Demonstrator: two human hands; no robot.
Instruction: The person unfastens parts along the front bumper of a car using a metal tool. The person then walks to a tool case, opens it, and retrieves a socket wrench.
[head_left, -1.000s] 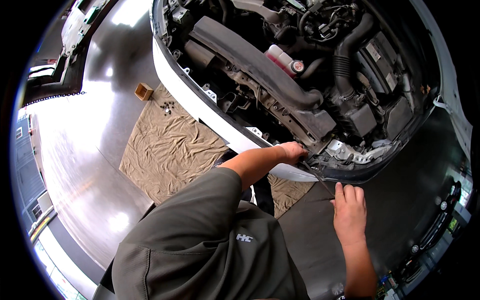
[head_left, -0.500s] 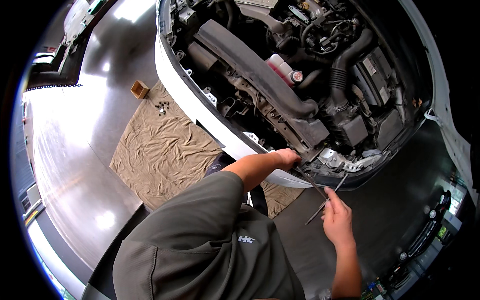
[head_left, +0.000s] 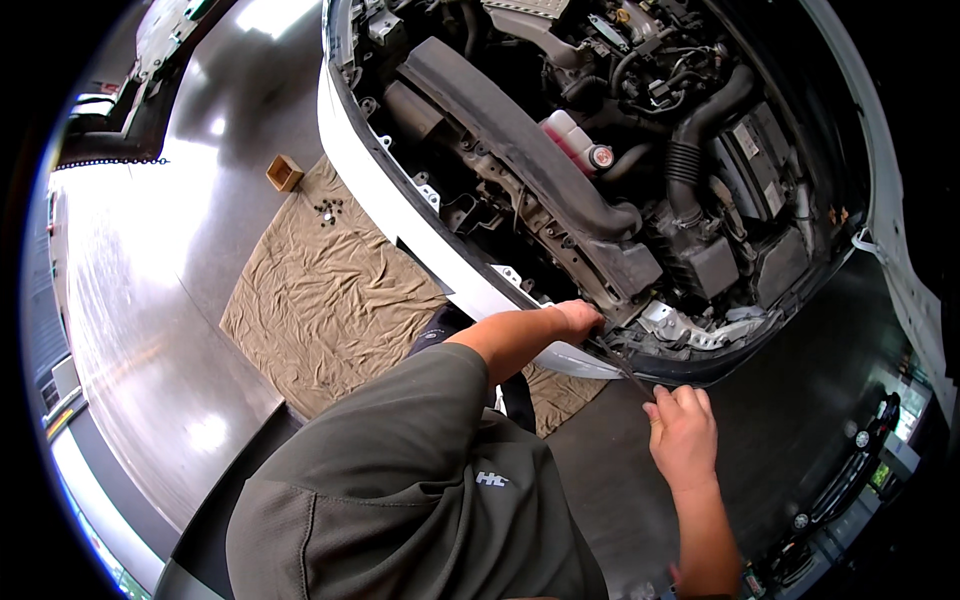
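Observation:
My right hand (head_left: pixel 684 430) is closed round the handle of a T-handle wrench (head_left: pixel 634 377), outside the front corner of the white car. The wrench's thin dark shaft runs up and left over the bumper edge to my left hand (head_left: pixel 578 320). That hand is closed at the shaft's far end, beside the silver headlight-side bracket (head_left: pixel 672 327); its fingertips and the wrench tip are hidden. The crossbar is mostly covered by my right hand. Under my left forearm passes the white front bumper (head_left: pixel 440 270).
The open engine bay holds a coolant reservoir (head_left: pixel 570 140), a ribbed intake hose (head_left: pixel 684 165) and a battery (head_left: pixel 750 150). On the floor, a tan cloth (head_left: pixel 320 280) bears several small dark fasteners (head_left: pixel 328 211). A small open box (head_left: pixel 284 173) stands at its corner.
My right hand has closed over the wrench's crossbar, which showed in the open before and is now covered. My left hand has stayed at the bumper edge.

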